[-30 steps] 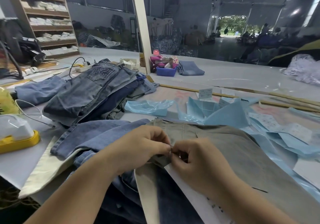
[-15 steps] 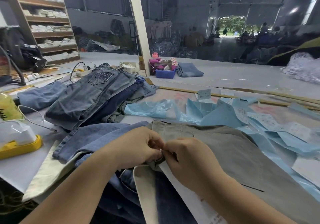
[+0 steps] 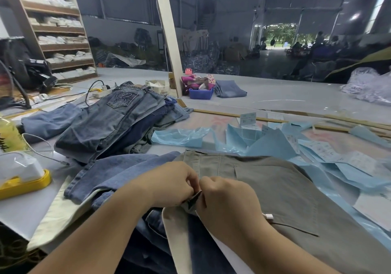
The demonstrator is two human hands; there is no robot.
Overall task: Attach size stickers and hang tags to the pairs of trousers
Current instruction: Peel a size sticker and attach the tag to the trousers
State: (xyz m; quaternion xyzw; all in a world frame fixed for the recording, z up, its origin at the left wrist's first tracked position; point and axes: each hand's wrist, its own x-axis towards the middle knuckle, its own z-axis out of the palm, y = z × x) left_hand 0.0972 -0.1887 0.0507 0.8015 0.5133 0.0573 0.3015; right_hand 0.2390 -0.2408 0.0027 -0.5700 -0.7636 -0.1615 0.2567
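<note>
Two hands at near centre, knuckles almost touching over the near edge of one pair of olive-grey trousers [image 3: 285,191] spread flat from centre to right. Left hand [image 3: 171,183] curled tight, fingertips pinching a small dark fold or tab [image 3: 193,201] at the trouser edge; right hand [image 3: 226,197] curled likewise, thumb and fingers gripping the same spot from the other side. Exactly what sits between the fingertips too small to tell. One small white plastic fastener end [image 3: 268,216] poking out just right of the right wrist, lying on the olive cloth. Under and left of the olive pair, one pair of blue jeans [image 3: 110,174], resting on a pale cream sheet [image 3: 57,216] at the near left table edge. Farther left-centre, a stack of jeans [image 3: 114,123], several pairs, count unclear, the top one showing one embroidered back pocket. Far centre, one more folded blue pair [image 3: 229,88] beside one blue tray [image 3: 201,93]. Across the right, many light blue backing sheets [image 3: 273,144] scattered, with white printed stickers [image 3: 321,148] among them, too many and overlapped to count, and one white tag [image 3: 248,118] standing upright just beyond. Near left, one yellow-based dispenser [image 3: 25,183] with a white top, and one white cable [image 3: 38,144] looping behind it. Far left, one wooden shelf unit [image 3: 57,32], five shelves of white bundles.
</note>
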